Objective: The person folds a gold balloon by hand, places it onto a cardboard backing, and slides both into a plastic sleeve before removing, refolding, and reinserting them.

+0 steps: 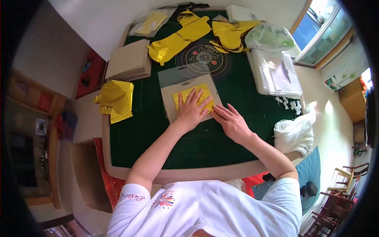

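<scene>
On the green table lies a clear plastic bag (169,77) with a cardboard sheet (169,103) inside its lower part. A folded gold foil piece (202,90) rests over the cardboard; whether it is inside the bag I cannot tell. My left hand (190,110) lies flat on the foil, fingers spread. My right hand (233,124) touches the right edge of the foil and bag with its fingertips, its fingers stretched out and close together. Neither hand grips anything.
Stacked cardboard (128,59) and gold foil (120,98) lie left. Large gold foil shapes (179,38) are at the back. Clear bags (274,73), small white pieces (292,104) and a white string bundle (295,133) lie right. A round control panel (204,58) is mid-table.
</scene>
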Tool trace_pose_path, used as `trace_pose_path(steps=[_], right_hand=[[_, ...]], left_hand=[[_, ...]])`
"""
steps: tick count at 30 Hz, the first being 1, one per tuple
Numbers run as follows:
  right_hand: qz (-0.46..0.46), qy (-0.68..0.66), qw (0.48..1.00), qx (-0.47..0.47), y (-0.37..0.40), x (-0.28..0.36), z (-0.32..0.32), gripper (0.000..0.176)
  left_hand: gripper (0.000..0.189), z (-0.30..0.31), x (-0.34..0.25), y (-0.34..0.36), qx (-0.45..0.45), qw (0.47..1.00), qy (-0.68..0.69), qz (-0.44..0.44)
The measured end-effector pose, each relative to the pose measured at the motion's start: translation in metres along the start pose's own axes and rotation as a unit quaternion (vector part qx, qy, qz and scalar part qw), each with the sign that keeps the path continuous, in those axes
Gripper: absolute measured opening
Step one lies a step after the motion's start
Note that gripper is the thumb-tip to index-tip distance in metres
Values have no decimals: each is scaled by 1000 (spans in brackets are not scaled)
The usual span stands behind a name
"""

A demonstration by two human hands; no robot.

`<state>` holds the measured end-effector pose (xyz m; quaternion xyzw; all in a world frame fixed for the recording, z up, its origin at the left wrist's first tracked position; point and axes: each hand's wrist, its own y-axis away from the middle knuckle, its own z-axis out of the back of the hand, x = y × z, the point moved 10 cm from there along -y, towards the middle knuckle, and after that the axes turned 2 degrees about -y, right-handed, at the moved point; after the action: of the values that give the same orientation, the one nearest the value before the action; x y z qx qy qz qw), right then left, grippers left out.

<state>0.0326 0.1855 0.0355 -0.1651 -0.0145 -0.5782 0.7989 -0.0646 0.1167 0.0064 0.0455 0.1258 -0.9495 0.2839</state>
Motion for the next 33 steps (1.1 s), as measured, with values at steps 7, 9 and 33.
trace_pose_path(steps=[7,9,33], right_hand=[[-15,-1,1000,13,-3,3,3,49],[-11,1,1000,6,-5,1,1,47],[52,-23,997,-48,-36,20,16,34]], left_hand=[[46,50,-30,27,-132,990,-2,-42],[33,58,-50,49,-130,987,47,-85],[18,76,60,106,-145,963,141,181]])
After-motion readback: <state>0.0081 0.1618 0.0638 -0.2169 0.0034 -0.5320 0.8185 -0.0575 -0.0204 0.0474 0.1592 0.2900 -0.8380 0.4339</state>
